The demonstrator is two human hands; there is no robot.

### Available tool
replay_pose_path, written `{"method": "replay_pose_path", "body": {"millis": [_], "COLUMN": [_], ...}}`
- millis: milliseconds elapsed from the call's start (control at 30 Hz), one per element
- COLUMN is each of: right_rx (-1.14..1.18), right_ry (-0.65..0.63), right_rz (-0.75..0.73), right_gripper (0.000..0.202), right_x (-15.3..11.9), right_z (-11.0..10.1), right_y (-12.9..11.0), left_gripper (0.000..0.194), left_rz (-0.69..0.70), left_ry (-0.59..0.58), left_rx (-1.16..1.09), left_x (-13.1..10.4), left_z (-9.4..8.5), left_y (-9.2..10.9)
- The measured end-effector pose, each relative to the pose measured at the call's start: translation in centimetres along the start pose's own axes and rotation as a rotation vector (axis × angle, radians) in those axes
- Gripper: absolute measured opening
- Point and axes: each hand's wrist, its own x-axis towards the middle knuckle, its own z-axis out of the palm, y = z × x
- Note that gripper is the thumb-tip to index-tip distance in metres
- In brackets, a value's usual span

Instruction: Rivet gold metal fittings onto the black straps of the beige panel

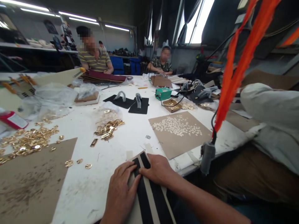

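A long light panel with two black strips (pixel 148 199) lies at the lower middle of the view, its far end on the white table. My left hand (pixel 121 186) rests on its left side, thumb and fingertips pressed on the left black strip. My right hand (pixel 158 169) wraps round the far right edge, its thumb on the panel near my left thumb. Both hands are closed on the panel. A small square metal piece (pixel 148 137) lies beyond the panel's far end. Gold rectangular pieces (pixel 108 129) are heaped beyond my left hand.
Gold rings (pixel 30 140) and a brown board (pixel 35 183) are at left. Another board (pixel 179 133) holds small pale rings. Black panels with handles (pixel 139 105) and a green box (pixel 163 93) stand farther back. An orange strip (pixel 233 68) hangs at right. People sit around the table.
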Motion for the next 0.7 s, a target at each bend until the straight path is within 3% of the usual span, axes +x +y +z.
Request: {"method": "replay_pose_path", "body": {"millis": [100, 267, 467, 700], "right_rx": [0.109, -0.002, -0.138, -0.195], "right_ry": [0.127, 0.344, 0.354, 0.289], "right_rz": [0.02, 0.116, 0.172, 0.144], "right_gripper": [0.039, 0.028, 0.033, 0.027], "right_x": [0.9, 5.0, 9.8, 10.7], "right_z": [-1.8, -5.6, -6.4, -6.0], "right_y": [2.0, 7.0, 10.1, 9.8], "left_gripper": [0.026, 0.027, 0.03, 0.03], "left_rz": [-0.046, -0.105, -0.112, 0.035], "left_ry": [-0.007, -0.014, -0.007, 0.032], "left_rx": [-0.024, -0.04, -0.044, 0.105], "left_x": [0.0, 0.2, 0.0, -0.6], "left_z": [0.1, 0.3, 0.4, 0.5], "left_y": [-0.5, -0.9, -1.0, -2.9]}}
